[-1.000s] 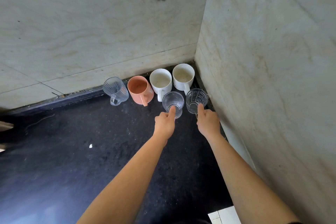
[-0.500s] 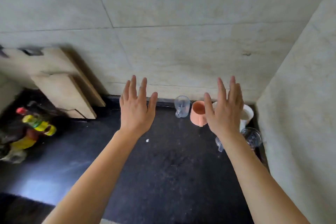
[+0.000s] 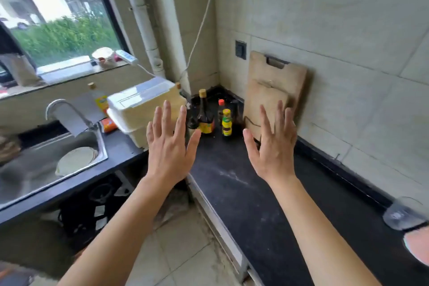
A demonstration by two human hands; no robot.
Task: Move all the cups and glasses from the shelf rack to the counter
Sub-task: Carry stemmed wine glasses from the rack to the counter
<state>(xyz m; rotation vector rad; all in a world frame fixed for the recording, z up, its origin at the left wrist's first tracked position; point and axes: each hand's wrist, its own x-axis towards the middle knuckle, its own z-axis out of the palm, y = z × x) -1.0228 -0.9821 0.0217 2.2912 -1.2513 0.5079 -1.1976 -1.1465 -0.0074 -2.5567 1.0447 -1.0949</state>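
Observation:
My left hand (image 3: pixel 170 144) and my right hand (image 3: pixel 272 146) are raised side by side in front of me, palms away, fingers spread, holding nothing. They hover above the near end of the black counter (image 3: pixel 250 206). At the far right edge a clear glass cup (image 3: pixel 402 215) stands on the counter against the wall, and part of an orange cup (image 3: pixel 417 248) shows below it. The other cups and the shelf rack are out of view.
Sauce bottles (image 3: pixel 206 114) stand in the counter's corner beside two wooden cutting boards (image 3: pixel 271 90) leaning on the tiled wall. A white foam box (image 3: pixel 144 104) sits left of them. A steel sink (image 3: pixel 46 158) with a plate and a tap lies at the left under the window.
Both hands let go of the two glasses set by the corner, lifted and opened wide. My view swung left, from the cups to the sink and window.

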